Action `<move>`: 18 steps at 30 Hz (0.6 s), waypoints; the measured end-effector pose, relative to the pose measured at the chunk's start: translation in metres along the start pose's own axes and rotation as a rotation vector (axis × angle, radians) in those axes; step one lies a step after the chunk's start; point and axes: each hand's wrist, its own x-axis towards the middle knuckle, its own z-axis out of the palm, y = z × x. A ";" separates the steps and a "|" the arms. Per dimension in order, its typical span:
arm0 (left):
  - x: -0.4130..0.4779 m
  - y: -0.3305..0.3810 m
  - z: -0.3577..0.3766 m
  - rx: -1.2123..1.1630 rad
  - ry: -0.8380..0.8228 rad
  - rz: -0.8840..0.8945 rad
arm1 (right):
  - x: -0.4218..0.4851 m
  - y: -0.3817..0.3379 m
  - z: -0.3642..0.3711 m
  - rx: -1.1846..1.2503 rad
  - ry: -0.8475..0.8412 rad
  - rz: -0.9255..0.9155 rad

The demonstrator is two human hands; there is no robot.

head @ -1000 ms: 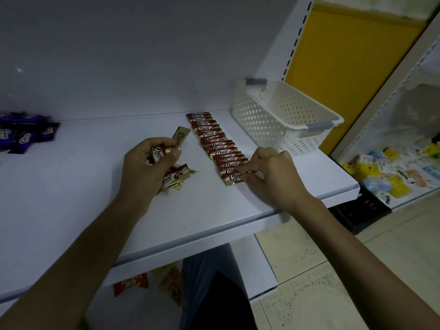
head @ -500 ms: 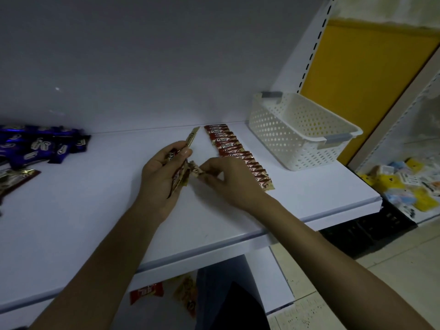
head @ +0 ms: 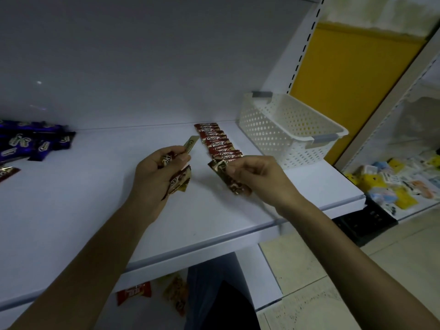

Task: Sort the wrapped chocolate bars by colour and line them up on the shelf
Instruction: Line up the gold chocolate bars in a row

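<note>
Chocolate bars (head: 217,142) in red-and-gold wrappers lie in a neat overlapping row on the white shelf (head: 95,210). The row runs from the back wall toward the front edge, at about one o'clock from the middle of the view.

The left hand (head: 157,175), at nine o'clock from the row's near end, has its fingers curled round a bunch (head: 179,181) of the same red-and-gold bars. One gold-ended bar (head: 191,145) sticks out past the thumb toward one o'clock.

The right hand (head: 259,177) is at the near end of the row, its other fingers loosely curled. It pinches a single bar (head: 228,179) by the upper end between thumb and forefinger. That bar slants down toward five o'clock. Whether its lower end touches the shelf cannot be told. The two hands are apart, with bare shelf between them.

Blue-wrapped bars (head: 31,141) lie in a loose heap at nine o'clock, far along the shelf near the back wall. A lone red-and-gold bar (head: 7,173) lies just in front of them at the frame's edge.

A white perforated basket (head: 285,129) stands at three o'clock from the row, close beside it. Snack packets (head: 134,292) lie on a lower level at six o'clock. Small yellow and blue packs (head: 392,182) fill a neighbouring rack at three o'clock.
</note>
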 end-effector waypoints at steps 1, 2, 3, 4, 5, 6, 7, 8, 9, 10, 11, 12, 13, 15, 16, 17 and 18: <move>0.000 -0.001 0.001 0.021 -0.009 0.004 | -0.002 0.005 -0.009 -0.137 0.047 -0.085; 0.000 -0.002 0.001 0.038 -0.015 0.008 | -0.005 0.010 -0.018 -0.306 0.086 -0.180; 0.000 -0.003 0.002 0.051 -0.018 0.012 | -0.010 0.017 -0.027 -0.468 0.100 -0.261; 0.000 -0.004 0.002 0.062 -0.018 0.017 | -0.016 0.025 -0.033 -0.583 0.073 -0.311; 0.000 -0.005 0.003 0.074 -0.016 0.020 | -0.023 0.032 -0.038 -0.626 0.000 -0.320; 0.000 -0.004 0.003 0.084 -0.017 0.027 | -0.030 0.035 -0.040 -0.617 -0.085 -0.301; 0.000 -0.004 0.004 0.093 -0.023 0.034 | -0.035 0.037 -0.042 -0.581 -0.145 -0.276; 0.000 -0.003 0.004 0.099 -0.031 0.047 | -0.035 0.036 -0.044 -0.545 -0.167 -0.260; 0.000 -0.004 0.004 0.109 -0.041 0.057 | -0.034 0.035 -0.047 -0.537 -0.155 -0.250; 0.000 -0.005 0.004 0.126 -0.049 0.062 | -0.032 0.033 -0.049 -0.568 -0.130 -0.243; -0.001 -0.007 0.003 0.148 -0.057 0.063 | -0.030 0.032 -0.050 -0.629 -0.114 -0.232; -0.001 -0.008 0.002 0.166 -0.065 0.065 | -0.029 0.031 -0.051 -0.688 -0.125 -0.217; -0.001 -0.010 0.002 0.180 -0.076 0.066 | -0.027 0.032 -0.051 -0.723 -0.152 -0.200; -0.001 -0.012 0.001 0.209 -0.100 0.071 | -0.024 0.032 -0.050 -0.739 -0.162 -0.173; -0.001 -0.013 0.001 0.224 -0.107 0.074 | -0.022 0.032 -0.050 -0.749 -0.129 -0.169; -0.001 -0.013 0.002 0.241 -0.110 0.074 | -0.019 0.032 -0.051 -0.765 -0.082 -0.172; -0.001 -0.014 0.002 0.257 -0.108 0.071 | -0.016 0.034 -0.051 -0.782 -0.036 -0.178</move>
